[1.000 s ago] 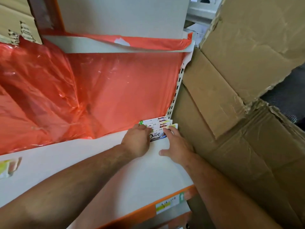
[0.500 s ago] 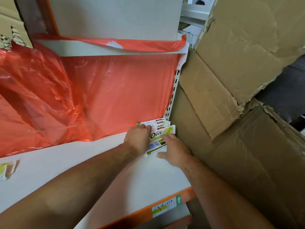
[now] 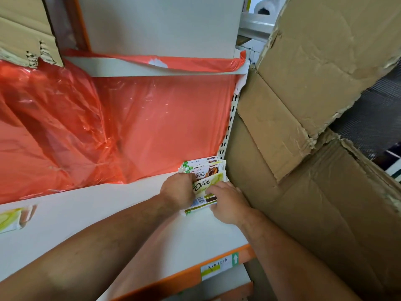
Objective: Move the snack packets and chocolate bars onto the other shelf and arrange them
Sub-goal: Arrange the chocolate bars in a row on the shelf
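a row of dove chocolate bars [image 3: 202, 168] stands on edge in the far right corner of the white shelf [image 3: 121, 216], against the slotted upright [image 3: 229, 135] and the red plastic sheet [image 3: 152, 127] behind it. the front bar [image 3: 209, 183], pale green, leans on the row, and another bar [image 3: 200, 202] lies barcode up just near of it. the left hand [image 3: 176, 192] curls its fingers round the left ends of these bars. the right hand [image 3: 227, 200] grips the barcode bar, fingers on top and thumb at its near edge. torn cardboard boxes [image 3: 303, 127] crowd the right side. a yellow-green packet [image 3: 10, 219] lies on the shelf at the far left. a price label [image 3: 214, 269] sits on the shelf's orange front edge.
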Motion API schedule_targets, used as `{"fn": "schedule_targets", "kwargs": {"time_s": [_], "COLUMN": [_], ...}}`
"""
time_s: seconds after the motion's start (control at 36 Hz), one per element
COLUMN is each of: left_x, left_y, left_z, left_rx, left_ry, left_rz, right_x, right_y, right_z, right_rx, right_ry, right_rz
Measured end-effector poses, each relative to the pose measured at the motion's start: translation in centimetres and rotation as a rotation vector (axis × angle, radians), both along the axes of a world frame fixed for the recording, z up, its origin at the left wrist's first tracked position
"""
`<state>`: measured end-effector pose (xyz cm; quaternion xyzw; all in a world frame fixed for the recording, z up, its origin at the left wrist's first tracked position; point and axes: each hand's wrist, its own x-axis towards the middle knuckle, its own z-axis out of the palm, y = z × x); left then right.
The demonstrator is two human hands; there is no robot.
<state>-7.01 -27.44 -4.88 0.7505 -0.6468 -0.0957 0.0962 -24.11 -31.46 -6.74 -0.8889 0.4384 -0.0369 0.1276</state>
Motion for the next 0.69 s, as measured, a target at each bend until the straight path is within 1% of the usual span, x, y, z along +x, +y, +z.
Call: {"fn": "schedule_targets", "kwargs": {"time_s": [0.11,0.22,0.36,0.47,0.56,0.61,0.69], "left_x": [1.6,3.6,5.5,6.2,6.6,6.8,7.5], "left_y": [1.4,3.0,4.8,6.8,8.6,10.0,12.2], "left_z": [-0.1,-0.4,-0.1,-0.2,-0.2,-0.1,-0.3], "left_rx": [0.048,0.095,0.075,0.038,-0.007,-0.032,-0.068], "left_ry": [0.019,0.113,0.382,0.623,0.778,0.848,0.903], "left_rz": [0.065,0.17,0.303,0.456,0.57,0.638,0.728], "right_x": [0.0,0.0,0.7,1.5,2.4,3.0,4.3], "right_y": [0.7,1.0,1.5,1.9,2.5,3.0,3.9], "right_z": [-0.4,-0.2,0.3,0.5,1.0,1.3,1.6], "right_rx": [0.026,0.101,0.239,0.367,0.503,0.589,0.676], "right_ry": [-0.028,-0.142,-0.249,-0.313,-0.436,-0.502,-0.53], "right_rz": [0.065,0.087,-0.003,-0.051,-0.059,-0.06,-0.027]}}
